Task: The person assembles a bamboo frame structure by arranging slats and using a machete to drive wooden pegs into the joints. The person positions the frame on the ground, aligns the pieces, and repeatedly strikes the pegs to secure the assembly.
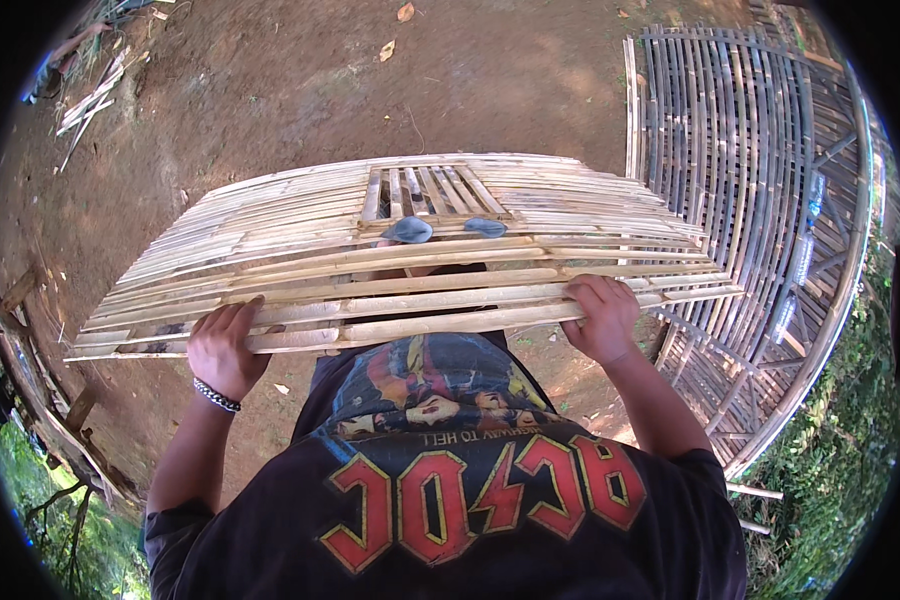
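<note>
A wide panel of pale split-bamboo slats [270,235] spans the view in front of my body. My left hand [226,348] is closed round the near slats at the panel's left part. At the right part, my right hand [604,316] grips the same near edge, its thumb underneath. In the middle of the panel is a small framed section [370,193] with slats running crosswise to the others. Two dark grey rounded shapes, one left [408,230] and one right [485,228], show beside that frame; what they are I cannot tell. My legs are mostly hidden below the panel.
To the right stands a large weathered bamboo-slat structure [715,150], with clear plastic bottles [803,262] along it. Loose bamboo strips [92,105] lie on the brown dirt ground [270,80] at the far left. Logs [45,400] edge the left side; green plants [850,450] grow at right.
</note>
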